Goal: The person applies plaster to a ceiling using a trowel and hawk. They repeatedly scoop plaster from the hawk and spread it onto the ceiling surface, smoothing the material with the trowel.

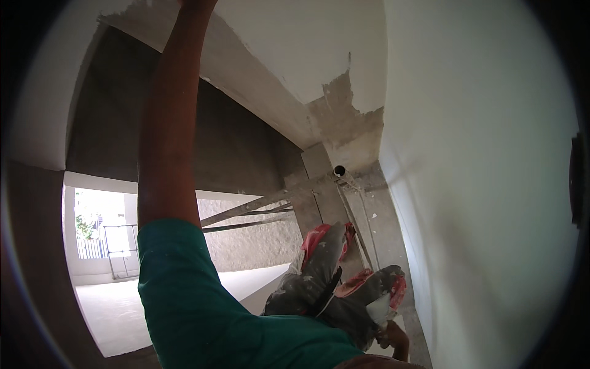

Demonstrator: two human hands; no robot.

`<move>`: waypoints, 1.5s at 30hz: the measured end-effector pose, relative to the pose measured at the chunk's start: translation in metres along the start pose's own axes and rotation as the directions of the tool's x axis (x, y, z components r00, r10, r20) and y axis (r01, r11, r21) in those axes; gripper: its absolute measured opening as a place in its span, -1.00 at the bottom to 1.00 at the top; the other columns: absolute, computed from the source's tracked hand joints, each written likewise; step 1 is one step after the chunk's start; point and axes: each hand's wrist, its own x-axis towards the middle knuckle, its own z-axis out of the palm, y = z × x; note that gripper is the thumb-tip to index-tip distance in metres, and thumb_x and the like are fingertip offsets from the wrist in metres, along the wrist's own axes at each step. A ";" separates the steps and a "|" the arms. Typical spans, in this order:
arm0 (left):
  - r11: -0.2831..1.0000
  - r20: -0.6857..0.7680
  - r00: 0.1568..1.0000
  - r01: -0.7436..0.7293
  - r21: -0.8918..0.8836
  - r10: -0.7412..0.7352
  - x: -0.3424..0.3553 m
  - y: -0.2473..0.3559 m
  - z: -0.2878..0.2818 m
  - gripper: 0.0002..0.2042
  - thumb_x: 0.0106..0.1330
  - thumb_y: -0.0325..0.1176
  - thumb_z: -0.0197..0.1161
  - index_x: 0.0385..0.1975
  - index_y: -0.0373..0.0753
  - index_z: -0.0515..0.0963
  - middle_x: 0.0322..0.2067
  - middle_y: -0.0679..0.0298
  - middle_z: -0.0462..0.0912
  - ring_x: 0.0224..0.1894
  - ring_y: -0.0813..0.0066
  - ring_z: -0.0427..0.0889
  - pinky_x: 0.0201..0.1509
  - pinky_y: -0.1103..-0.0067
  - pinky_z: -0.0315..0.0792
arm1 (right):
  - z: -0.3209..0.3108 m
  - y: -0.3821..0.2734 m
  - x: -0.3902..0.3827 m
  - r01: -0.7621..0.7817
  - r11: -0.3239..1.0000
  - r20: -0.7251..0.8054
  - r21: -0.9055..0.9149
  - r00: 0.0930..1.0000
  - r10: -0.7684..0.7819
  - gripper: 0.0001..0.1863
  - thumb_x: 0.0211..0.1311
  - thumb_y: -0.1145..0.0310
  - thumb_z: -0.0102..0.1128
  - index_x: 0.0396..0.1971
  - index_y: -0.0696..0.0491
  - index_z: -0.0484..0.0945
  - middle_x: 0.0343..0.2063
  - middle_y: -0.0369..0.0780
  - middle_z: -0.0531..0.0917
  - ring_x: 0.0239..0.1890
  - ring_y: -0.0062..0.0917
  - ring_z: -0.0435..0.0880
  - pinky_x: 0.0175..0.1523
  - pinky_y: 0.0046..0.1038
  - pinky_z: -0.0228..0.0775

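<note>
Left arm (170,123) stretches up, right hand (393,338) sits low; I cannot tell either grip.

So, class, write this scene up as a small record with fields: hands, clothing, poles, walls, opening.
Left hand: out of view; the raised left arm reaches the top edge
Right hand: low, near the trousers; whether it holds anything is unclear
Clothing: green shirt, spotted grey trousers with red parts
Poles: slanting, right of the raised arm
Right wall: pale, smooth-looking
Patch: grey, ragged-edged, beside paler coating
Opening: bright, at left, greenery beyond
</note>
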 end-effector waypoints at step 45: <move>0.992 0.102 0.991 -0.081 -0.102 0.091 -0.321 0.108 0.157 -0.36 0.09 -0.47 0.16 0.22 0.25 0.27 0.25 0.30 0.19 0.25 -0.03 0.15 0.13 0.01 0.11 | -0.207 0.021 0.247 0.259 0.868 -0.306 -0.423 0.861 -0.406 -0.78 0.03 0.39 0.28 -0.26 0.00 0.62 -0.26 -0.12 0.53 -0.17 -0.31 0.55 -0.11 -0.28 0.41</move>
